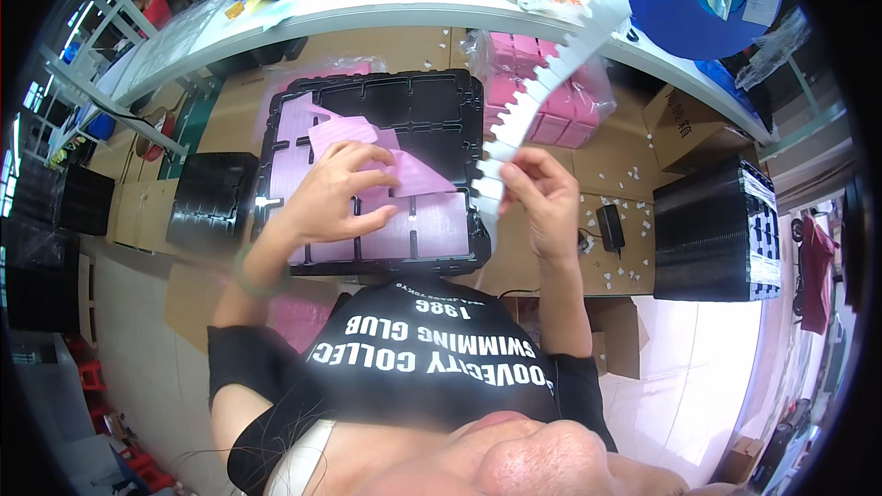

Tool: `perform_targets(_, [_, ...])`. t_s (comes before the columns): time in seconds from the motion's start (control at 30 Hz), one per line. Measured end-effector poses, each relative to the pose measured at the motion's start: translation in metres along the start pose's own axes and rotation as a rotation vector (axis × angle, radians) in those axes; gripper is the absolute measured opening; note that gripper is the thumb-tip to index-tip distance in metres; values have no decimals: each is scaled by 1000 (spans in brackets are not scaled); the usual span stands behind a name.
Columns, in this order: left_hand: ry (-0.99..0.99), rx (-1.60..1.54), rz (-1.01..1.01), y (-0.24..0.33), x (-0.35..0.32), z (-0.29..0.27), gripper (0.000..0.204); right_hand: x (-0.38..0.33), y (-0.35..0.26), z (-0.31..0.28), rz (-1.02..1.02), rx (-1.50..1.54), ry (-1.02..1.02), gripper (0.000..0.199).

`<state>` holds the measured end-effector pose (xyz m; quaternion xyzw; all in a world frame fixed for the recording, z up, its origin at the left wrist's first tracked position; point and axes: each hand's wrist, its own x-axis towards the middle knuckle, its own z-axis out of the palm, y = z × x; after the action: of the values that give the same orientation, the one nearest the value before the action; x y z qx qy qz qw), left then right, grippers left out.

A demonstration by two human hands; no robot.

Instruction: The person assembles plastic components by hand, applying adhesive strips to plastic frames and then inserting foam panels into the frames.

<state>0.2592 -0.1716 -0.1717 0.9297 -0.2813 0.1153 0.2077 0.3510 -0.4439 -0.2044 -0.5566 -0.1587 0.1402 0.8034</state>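
Note:
My right hand pinches a long white notched strip near its lower end. The strip rises in a curve toward the bench, its teeth facing left, its far end blurred. My left hand is spread over a black moulded tray, thumb apart from the fingers. Beneath its fingertips lies a loose, creased pink foam sheet; whether they press on it I cannot tell. More flat pink foam lies in the tray's lower part, and black tray pockets show at the upper right.
Bagged pink foam blocks sit beyond the tray at right. A black power adapter lies on cardboard among white scraps. Stacked black trays stand far right. Across the back runs a white bench, with a large blue reel at its right.

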Motion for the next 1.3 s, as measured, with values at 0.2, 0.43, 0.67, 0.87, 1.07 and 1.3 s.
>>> perform_targets(0.2, [250, -62, -516, 42, -5, 18, 43, 16, 14, 32, -26, 16, -141, 18])
perform_targets(0.43, [342, -243, -384, 33, 10, 54, 38, 24, 37, 34, 20, 13, -371, 21])
perform_targets(0.67, [357, -697, -541, 43, 12, 58, 25, 25, 32, 28, 154, -80, -301, 21])
perform_targets(0.87, [351, -536, -552, 37, 7, 62, 22, 23, 36, 30, 167, -78, -343, 18])
perform_targets(1.07, [298, -161, -430, 31, 13, 54, 17, 7, 37, 37, 35, -172, -204, 14])
perform_targets(1.3, [228, 13, -207, 31, 25, 56, 18, -4, 51, 29, -129, -205, -92, 12])
